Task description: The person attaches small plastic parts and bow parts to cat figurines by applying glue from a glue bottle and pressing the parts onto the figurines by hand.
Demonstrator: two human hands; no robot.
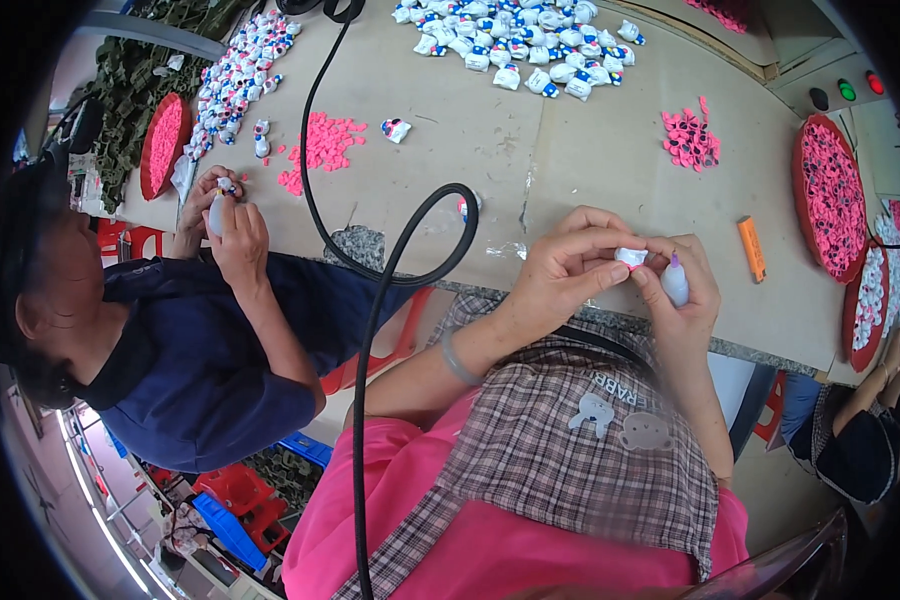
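Observation:
Just past the table's near edge, my left hand (570, 262) pinches a small white figurine (630, 257) that shows a bit of pink. In my right hand (702, 275) is a small white squeeze bottle (676, 285) with a purple tip pointing upward. My right thumb and fingertips are close to the figurine; whether they touch it I cannot tell. Left of my hands lies another small figurine (467, 206), partly hidden by the black cable. A white, blue and pink figurine (396, 130) rests farther back on the table.
A black cable (400, 240) loops across the table to my left. Several figurines (530, 45) are heaped at the back. Pink pieces lie in piles (330, 142) (691, 138). An orange box cutter (752, 249) and a red tray (815, 200) are at right. A co-worker (190, 350) sits left.

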